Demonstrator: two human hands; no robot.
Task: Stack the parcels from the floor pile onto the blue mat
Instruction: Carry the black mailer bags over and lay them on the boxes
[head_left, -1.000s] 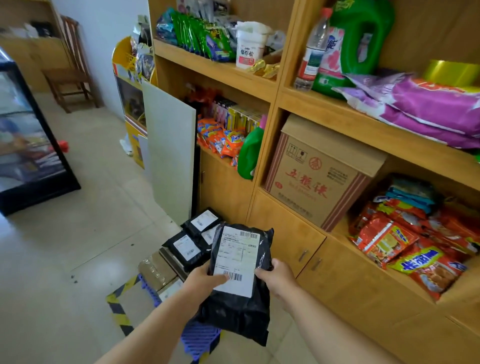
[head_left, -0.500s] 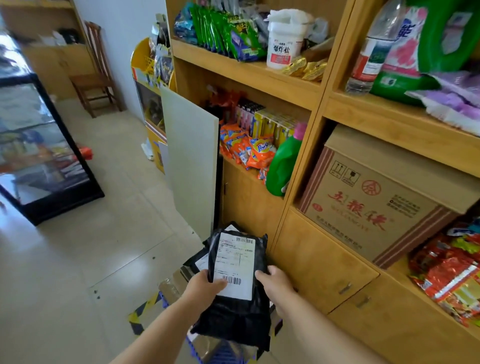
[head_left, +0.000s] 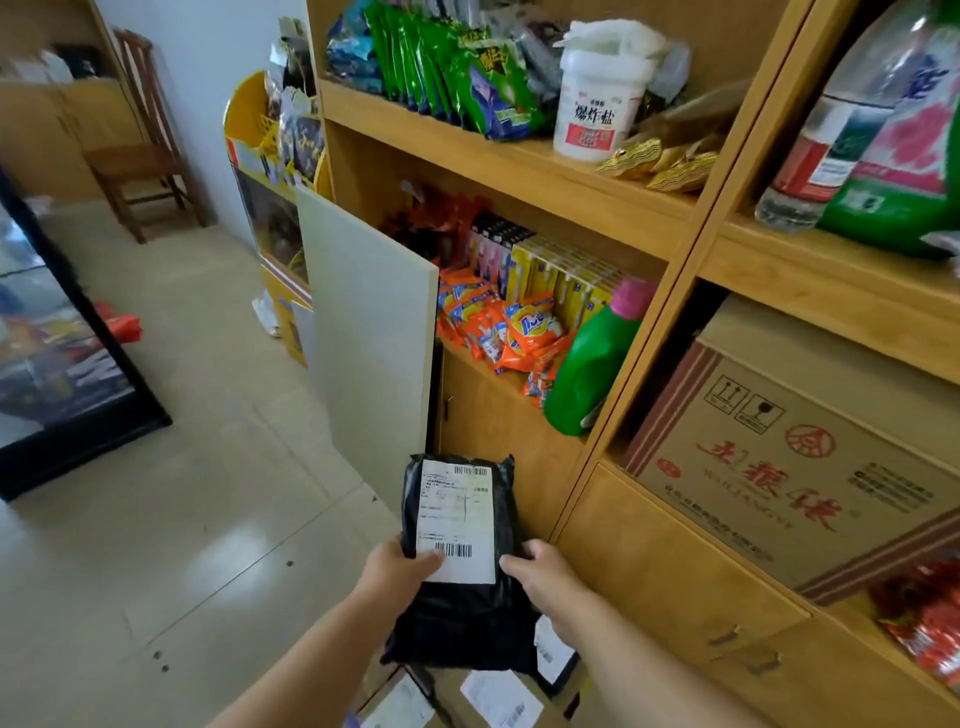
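Observation:
I hold a black plastic parcel (head_left: 493, 525) with a white shipping label upright in front of me. My left hand (head_left: 395, 571) grips its left edge, thumb lying on the label's lower corner. My right hand (head_left: 540, 577) grips its right edge. Below the held parcel, several other parcels (head_left: 498, 696) with white labels lie stacked at the bottom edge of the view, brown boxes and a black bag among them. The blue mat is hidden under them; only a tiny blue-purple sliver (head_left: 352, 721) shows.
A wooden shelf unit (head_left: 691, 291) full of goods stands close on the right, with cabinet doors (head_left: 675, 571) low down. A white board (head_left: 369, 332) leans against it. A black display cabinet (head_left: 62, 364) stands left, a wooden chair (head_left: 140, 150) far back. Tiled floor (head_left: 197, 519) spreads left.
The view has tilted up and moved closer to the shelf. The parcel stack and mat have slid to the bottom edge. Both hands keep holding the black parcel, now directly over the stack.

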